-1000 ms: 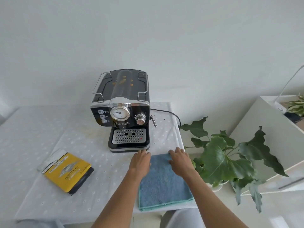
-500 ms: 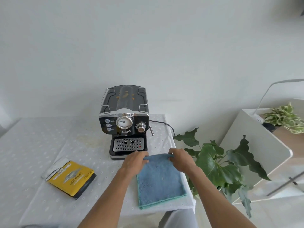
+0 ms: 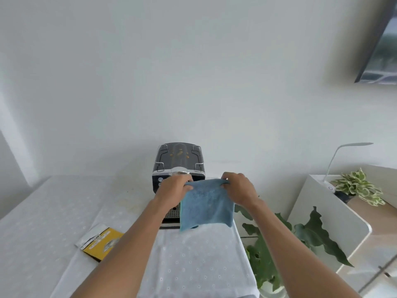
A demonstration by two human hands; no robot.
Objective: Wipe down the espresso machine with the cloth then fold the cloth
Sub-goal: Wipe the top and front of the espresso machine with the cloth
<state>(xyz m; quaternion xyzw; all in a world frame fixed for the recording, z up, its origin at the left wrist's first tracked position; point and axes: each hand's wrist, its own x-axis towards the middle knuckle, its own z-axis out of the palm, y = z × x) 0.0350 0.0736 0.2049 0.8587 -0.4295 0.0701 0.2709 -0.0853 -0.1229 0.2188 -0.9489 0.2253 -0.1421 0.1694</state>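
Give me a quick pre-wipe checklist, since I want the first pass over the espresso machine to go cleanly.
1. Both hands hold the cloth: ok. The left hand and right hand each pinch a top corner of the blue cloth.
2. Cloth off the table: ok, it hangs free in front of the espresso machine.
3. Dirt located: ok, yellowish specks sit on the machine's top.
4. Machine front unobstructed: not ok, hands and cloth cover most of it.
5. Yellow packet out of the way: ok, it lies apart to the left.
6. Machine switched off: cannot tell.
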